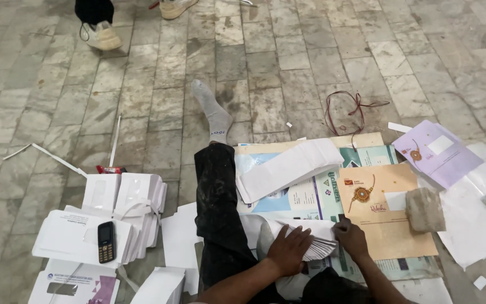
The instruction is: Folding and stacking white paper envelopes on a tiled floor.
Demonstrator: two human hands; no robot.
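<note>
White paper is what both hands are busy with: a fanned stack of white envelopes point(317, 246) lies on the floor point(288, 73) just below the orange card point(383, 211). The left hand point(289, 250) lies flat and spread on top of the stack, likely to keep it from sliding. The right hand point(351, 237) is curled at the stack's far edge, just touching the orange card's lower corner, and seems to pinch the edges so they can be flipped one by one. The envelopes look thin and long, with grey edges showing in steps like a fan. Above and left of the orange card lies a second pile of white envelopes point(288, 166), spread on printed sheets. A purple envelope point(437, 152) sits up and right of the card. A grey block point(424, 209) rests on the card's right edge, maybe as a weight. Far left of the card, a small black phone point(106, 242) lies on tied bundles of envelopes point(136, 205).
</note>
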